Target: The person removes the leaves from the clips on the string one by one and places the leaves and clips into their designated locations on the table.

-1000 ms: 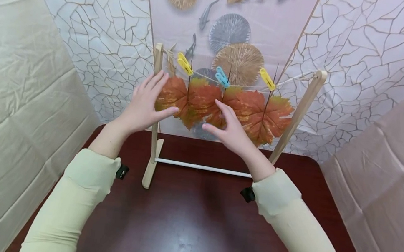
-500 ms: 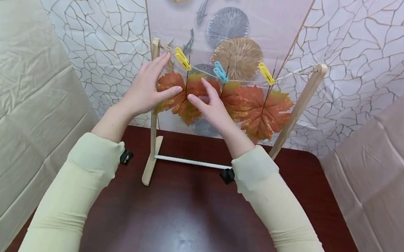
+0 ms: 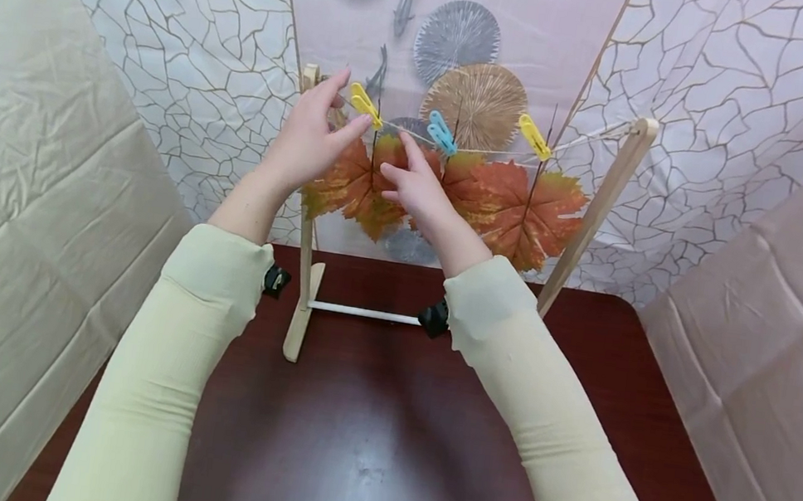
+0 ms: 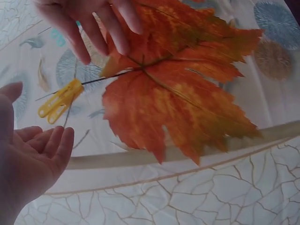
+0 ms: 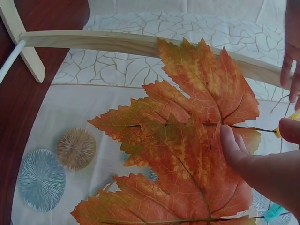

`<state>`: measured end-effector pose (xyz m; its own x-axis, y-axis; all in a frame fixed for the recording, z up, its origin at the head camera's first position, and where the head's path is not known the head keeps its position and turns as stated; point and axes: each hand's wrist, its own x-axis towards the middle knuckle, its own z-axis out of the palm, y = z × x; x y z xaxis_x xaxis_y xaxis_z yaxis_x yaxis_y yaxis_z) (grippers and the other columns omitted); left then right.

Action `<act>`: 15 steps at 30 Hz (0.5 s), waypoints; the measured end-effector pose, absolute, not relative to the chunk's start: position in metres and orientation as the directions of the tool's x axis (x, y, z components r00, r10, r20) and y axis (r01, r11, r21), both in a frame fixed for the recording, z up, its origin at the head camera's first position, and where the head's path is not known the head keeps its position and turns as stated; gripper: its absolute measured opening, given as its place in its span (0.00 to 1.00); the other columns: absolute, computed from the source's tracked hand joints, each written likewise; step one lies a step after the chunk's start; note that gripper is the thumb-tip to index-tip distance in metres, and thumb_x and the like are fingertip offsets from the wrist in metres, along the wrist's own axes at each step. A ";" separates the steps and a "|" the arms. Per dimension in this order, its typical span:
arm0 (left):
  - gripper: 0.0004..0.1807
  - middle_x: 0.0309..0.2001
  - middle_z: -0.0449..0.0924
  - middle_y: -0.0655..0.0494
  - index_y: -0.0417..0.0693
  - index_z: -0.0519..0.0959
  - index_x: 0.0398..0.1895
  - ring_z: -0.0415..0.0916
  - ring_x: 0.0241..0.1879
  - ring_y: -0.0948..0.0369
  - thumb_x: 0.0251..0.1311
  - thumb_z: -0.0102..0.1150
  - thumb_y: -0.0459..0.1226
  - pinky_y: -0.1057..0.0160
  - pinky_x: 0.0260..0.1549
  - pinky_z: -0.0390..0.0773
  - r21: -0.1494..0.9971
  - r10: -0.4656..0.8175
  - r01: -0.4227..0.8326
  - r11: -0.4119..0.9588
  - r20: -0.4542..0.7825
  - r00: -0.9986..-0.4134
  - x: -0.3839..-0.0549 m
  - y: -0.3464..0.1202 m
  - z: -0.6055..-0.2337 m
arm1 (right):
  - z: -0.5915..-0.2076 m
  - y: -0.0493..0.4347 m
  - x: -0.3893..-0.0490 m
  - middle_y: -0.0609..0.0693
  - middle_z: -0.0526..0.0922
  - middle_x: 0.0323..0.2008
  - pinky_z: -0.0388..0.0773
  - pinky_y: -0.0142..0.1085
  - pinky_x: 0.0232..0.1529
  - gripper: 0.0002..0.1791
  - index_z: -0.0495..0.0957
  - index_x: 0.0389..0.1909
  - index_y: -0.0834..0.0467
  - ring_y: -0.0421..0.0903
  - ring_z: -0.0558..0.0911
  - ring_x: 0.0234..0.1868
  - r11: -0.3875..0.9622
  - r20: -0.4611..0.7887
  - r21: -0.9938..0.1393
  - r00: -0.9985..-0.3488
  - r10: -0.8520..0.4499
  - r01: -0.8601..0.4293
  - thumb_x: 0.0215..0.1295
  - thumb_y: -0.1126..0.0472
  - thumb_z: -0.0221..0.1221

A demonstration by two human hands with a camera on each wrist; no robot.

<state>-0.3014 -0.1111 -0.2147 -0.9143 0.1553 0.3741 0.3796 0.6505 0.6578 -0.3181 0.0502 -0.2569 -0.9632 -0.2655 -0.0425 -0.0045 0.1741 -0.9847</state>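
1. We have three orange-red leaves hanging in a row from a string (image 3: 496, 153) above the tabletop (image 3: 366, 447), toward its far edge.
2. Stems are clipped to the string: left leaf (image 3: 358, 187) by a left yellow clothespin (image 3: 366, 106), middle leaf (image 3: 465, 176) by a blue clothespin (image 3: 442, 132), right leaf (image 3: 525, 220) by a right yellow clothespin (image 3: 535, 137). Neighbouring leaves overlap at the sides.
3. Our left hand (image 3: 306, 134) is raised at the left end of the string, nearest the left yellow clothespin. Fingers are apart and softly bent, thumb well away from them; nothing gripped. In the left wrist view we see the clothespin just beyond the fingertips.
4. Our right hand (image 3: 420, 186) is in front of the left and middle leaves. Index reaches up toward the string, thumb apart from it; nothing clamped. We can't tell whether the thumb touches a leaf.
5. String runs between a wooden left post (image 3: 305, 264) and a wooden right post (image 3: 593, 220). Left post's foot (image 3: 297, 334) stands on the tabletop near the far edge, left of centre. We can't see the right foot; our right arm covers that area.
6. A white rod (image 3: 364, 313) runs low from the left post, parallel to the tabletop's far edge, passing behind our right sleeve (image 3: 533, 400).
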 end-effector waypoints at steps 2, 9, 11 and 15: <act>0.38 0.71 0.57 0.54 0.52 0.48 0.74 0.64 0.62 0.57 0.65 0.49 0.51 0.59 0.58 0.70 0.663 0.139 0.347 0.663 0.347 -0.928 -0.303 -0.108 -0.210 | -0.256 0.048 -0.321 0.43 0.40 0.75 0.71 0.42 0.61 0.35 0.41 0.74 0.42 0.47 0.61 0.70 0.167 -0.054 -0.986 -0.961 -0.271 0.008 0.72 0.61 0.45; 0.32 0.71 0.58 0.58 0.50 0.56 0.71 0.65 0.63 0.60 0.66 0.49 0.45 0.63 0.60 0.69 0.672 0.077 0.291 0.681 0.330 -0.941 -0.307 -0.100 -0.204 | -0.258 0.039 -0.326 0.49 0.49 0.73 0.71 0.46 0.60 0.32 0.44 0.74 0.47 0.52 0.68 0.65 0.157 -0.039 -0.987 -0.940 -0.340 -0.016 0.73 0.57 0.44; 0.28 0.66 0.66 0.53 0.47 0.62 0.68 0.69 0.59 0.59 0.66 0.50 0.41 0.64 0.58 0.70 0.689 0.047 0.288 0.665 0.346 -0.937 -0.309 -0.098 -0.204 | -0.260 0.037 -0.326 0.51 0.57 0.71 0.72 0.46 0.59 0.29 0.50 0.72 0.51 0.53 0.72 0.61 0.174 -0.027 -0.984 -0.941 -0.336 -0.034 0.73 0.57 0.44; 0.22 0.55 0.77 0.50 0.47 0.70 0.62 0.74 0.53 0.59 0.66 0.50 0.39 0.66 0.53 0.74 0.725 0.000 0.267 0.635 0.345 -0.939 -0.310 -0.096 -0.204 | -0.263 0.034 -0.328 0.56 0.74 0.59 0.79 0.41 0.49 0.21 0.67 0.63 0.59 0.51 0.81 0.46 0.229 0.007 -0.970 -0.956 -0.292 -0.077 0.72 0.58 0.46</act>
